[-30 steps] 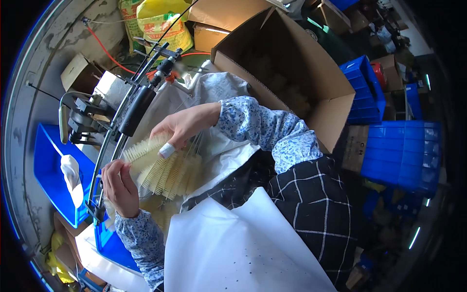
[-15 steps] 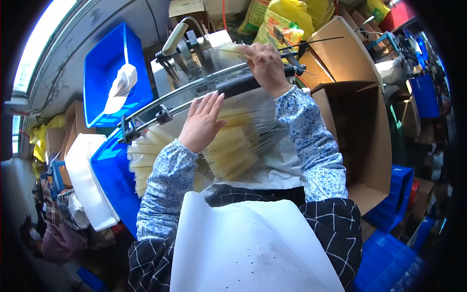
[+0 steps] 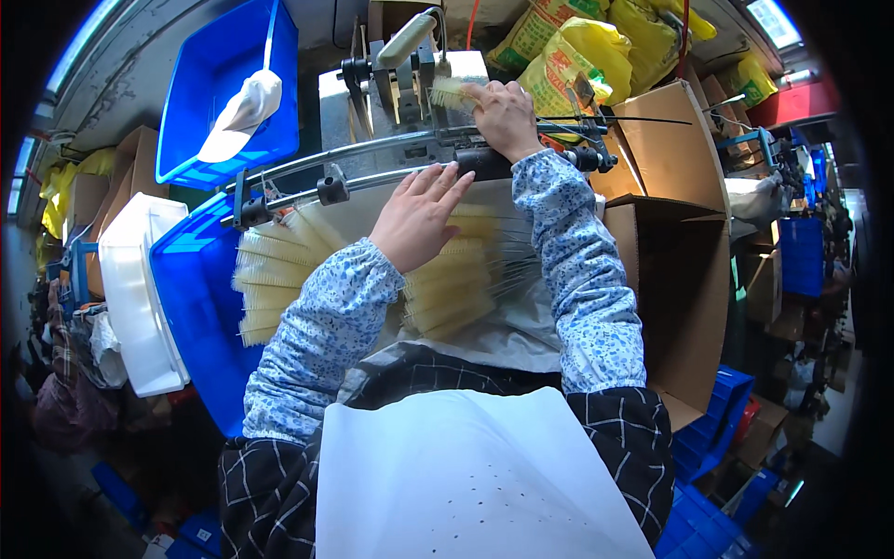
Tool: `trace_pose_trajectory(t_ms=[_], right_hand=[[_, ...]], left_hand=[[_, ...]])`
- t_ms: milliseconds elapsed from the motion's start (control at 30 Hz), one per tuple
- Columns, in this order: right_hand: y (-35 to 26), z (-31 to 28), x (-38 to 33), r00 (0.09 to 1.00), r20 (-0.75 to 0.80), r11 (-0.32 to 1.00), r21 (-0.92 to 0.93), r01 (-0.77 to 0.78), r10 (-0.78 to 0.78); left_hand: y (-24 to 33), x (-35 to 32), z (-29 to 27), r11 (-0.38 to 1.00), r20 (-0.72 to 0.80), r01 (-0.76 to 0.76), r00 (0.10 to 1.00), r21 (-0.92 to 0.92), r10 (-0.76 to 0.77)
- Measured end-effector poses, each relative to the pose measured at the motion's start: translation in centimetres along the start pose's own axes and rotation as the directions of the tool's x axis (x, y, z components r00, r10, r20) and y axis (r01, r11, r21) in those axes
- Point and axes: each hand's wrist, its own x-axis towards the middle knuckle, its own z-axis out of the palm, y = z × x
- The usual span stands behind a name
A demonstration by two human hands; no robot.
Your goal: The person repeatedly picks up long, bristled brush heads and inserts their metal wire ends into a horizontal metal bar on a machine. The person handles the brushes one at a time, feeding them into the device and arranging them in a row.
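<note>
My right hand (image 3: 508,119) is at the far side of a bench machine (image 3: 407,88), its fingers closed on a pale yellow bristle brush (image 3: 448,92) just beside the metal head. Only the brush's bristly end shows past the fingers. Below it, my left hand (image 3: 419,220) is palm down with fingers stretched, its tips by the front metal rail (image 3: 386,179); nothing shows in its grasp. Beneath my left hand and wrist lie bundles of similar brushes, one bundle (image 3: 452,293) with thin wire stems pointing right and another bundle (image 3: 275,270) further left.
A blue bin (image 3: 172,149) with a white cap (image 3: 244,116) stands at the back left. Another blue bin (image 3: 200,335) and a white foam box (image 3: 140,298) are at the left. An open cardboard box (image 3: 684,307) borders the right side, with yellow bags (image 3: 577,61) behind.
The whole view has shifted, with the machine now further right and higher. Relative to it, my right hand has brought the brush left, closer to the machine's head. My left hand has slid slightly right.
</note>
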Motion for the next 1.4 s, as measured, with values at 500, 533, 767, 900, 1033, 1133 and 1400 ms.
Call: trace_pose_trajectory(t_ms=[500, 533, 767, 900, 1033, 1133, 1400], right_hand=[[0.5, -0.1, -1.4, 0.999, 0.013, 0.989, 0.144, 0.030, -0.032], [0.3, -0.2, -1.4, 0.999, 0.013, 0.990, 0.135, 0.031, -0.033], [1.1, 0.0, -1.1, 0.995, 0.002, 0.984, 0.153, 0.094, -0.095], [2.7, 0.8, 0.2, 0.984, 0.088, 0.984, 0.108, 0.143, -0.153], [2.7, 0.8, 0.8, 0.974, 0.038, 0.974, -0.010, 0.225, -0.225], [2.5, 0.5, 1.1, 0.974, 0.141, 0.982, 0.084, 0.167, -0.178], [3.0, 0.9, 2.9, 0.805, 0.588, 0.821, 0.499, -0.279, -0.084]], left_hand=[[0.9, -0.3, 1.2, 1.000, -0.037, -0.023, 0.999, -0.007, 0.022], [0.8, -0.4, 1.2, 1.000, -0.042, -0.023, 0.999, -0.008, 0.022], [0.7, -0.5, 1.1, 1.000, -0.030, -0.028, 0.999, -0.009, 0.028], [0.7, -0.7, 1.1, 0.999, -0.020, -0.037, 0.999, -0.008, 0.037], [0.8, -0.6, 1.0, 0.999, -0.001, -0.035, 0.999, -0.005, 0.035], [0.6, -0.7, 1.0, 1.000, 0.003, -0.027, 1.000, 0.000, 0.027], [0.6, -0.9, 1.5, 0.999, -0.019, -0.037, 0.999, 0.007, 0.037]])
